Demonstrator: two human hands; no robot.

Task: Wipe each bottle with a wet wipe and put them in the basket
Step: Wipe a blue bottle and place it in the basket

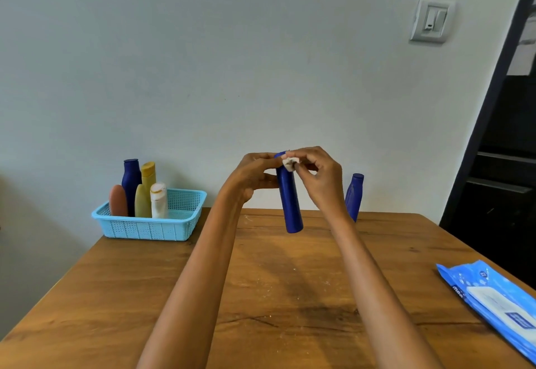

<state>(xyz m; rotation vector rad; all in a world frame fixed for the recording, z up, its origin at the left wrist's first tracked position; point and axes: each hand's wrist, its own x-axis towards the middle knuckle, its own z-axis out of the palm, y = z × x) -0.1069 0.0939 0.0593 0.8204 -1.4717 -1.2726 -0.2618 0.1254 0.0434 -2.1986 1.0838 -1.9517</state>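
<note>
The left hand (255,174) is gripping the tall dark-blue plastic bottle (288,197) near its top, above the wooden table (261,281). Just beside it, the right hand (317,177) is pinching a crumpled white wet wipe (290,163) against the cap. Turning the bottle would likely be wiping it evenly.

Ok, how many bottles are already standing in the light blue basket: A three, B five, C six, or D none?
B, five: the basket holds a dark blue bottle, a mustard-capped bottle, a brown bottle, a yellow bottle and a white bottle.
</note>
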